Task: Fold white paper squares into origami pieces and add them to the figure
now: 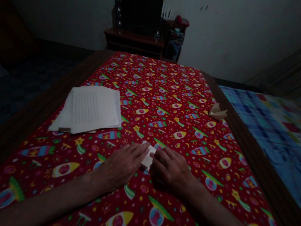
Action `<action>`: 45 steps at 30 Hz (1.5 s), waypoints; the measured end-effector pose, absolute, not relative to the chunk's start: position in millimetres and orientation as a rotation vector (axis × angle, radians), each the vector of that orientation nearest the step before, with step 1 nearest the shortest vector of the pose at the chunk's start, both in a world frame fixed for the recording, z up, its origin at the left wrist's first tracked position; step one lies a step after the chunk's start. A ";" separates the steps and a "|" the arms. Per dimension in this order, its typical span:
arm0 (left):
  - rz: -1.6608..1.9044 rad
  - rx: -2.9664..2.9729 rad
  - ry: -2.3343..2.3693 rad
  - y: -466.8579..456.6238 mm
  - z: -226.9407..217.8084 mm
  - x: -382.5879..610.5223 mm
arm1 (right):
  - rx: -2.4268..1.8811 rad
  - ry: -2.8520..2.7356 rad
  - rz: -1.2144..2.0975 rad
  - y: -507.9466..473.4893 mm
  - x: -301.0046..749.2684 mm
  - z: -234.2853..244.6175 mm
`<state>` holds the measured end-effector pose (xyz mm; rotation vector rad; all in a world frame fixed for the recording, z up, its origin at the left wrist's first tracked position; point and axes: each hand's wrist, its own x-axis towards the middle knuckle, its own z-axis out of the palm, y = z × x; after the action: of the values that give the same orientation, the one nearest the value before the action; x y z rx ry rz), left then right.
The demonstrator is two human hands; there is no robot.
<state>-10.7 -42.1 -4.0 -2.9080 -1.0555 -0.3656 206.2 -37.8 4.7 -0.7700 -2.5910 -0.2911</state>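
Observation:
A small folded piece of white paper [148,157] lies on the red rocket-patterned cloth [170,93] in front of me. My left hand [121,165] rests on its left side with fingers stretched flat over it. My right hand [172,167] presses on its right side, fingers bent down onto the paper. Most of the paper is hidden under the two hands.
A stack of white sheets [90,109] lies to the left on the cloth. A folded paper shape [217,111] sits near the table's right edge. A checked blue cloth [277,132] lies to the right. A dark cabinet with a screen [139,17] stands by the far wall.

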 end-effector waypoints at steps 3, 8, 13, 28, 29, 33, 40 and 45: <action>-0.397 -2.797 -0.954 -31.0 -1.6 -6.4 | -0.817 -2.564 -0.395 -36.1 207.5 8.0; -0.458 -2.808 -0.925 -13.5 -0.8 -1.0 | -1.011 -2.610 -0.439 -26.5 207.3 2.4; -0.518 -2.833 -0.874 -15.1 1.2 -1.3 | -0.961 -2.664 -0.335 -21.0 208.9 -2.1; -0.648 -2.859 -0.952 -17.1 -0.6 -2.0 | -0.927 -2.503 -0.052 -16.4 215.2 -14.1; -0.650 -2.860 -0.956 -17.1 -0.4 -1.7 | -0.931 -2.487 -0.050 -16.2 215.5 -14.4; -0.624 -2.907 -0.970 -16.4 -0.7 -1.3 | -0.951 -2.445 -0.050 -15.9 215.8 -13.1; -0.735 -3.031 -1.129 -10.6 -1.1 -2.2 | -0.956 -2.418 -0.021 -14.1 214.4 -16.8; -0.789 -3.035 -1.181 -3.2 -3.3 0.9 | -1.080 -2.364 -0.016 -14.3 212.1 -20.4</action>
<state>0.9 -3.2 -3.3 -3.0351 -1.1811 -0.7894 212.1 -14.3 -20.4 -1.0798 -2.3642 -0.0160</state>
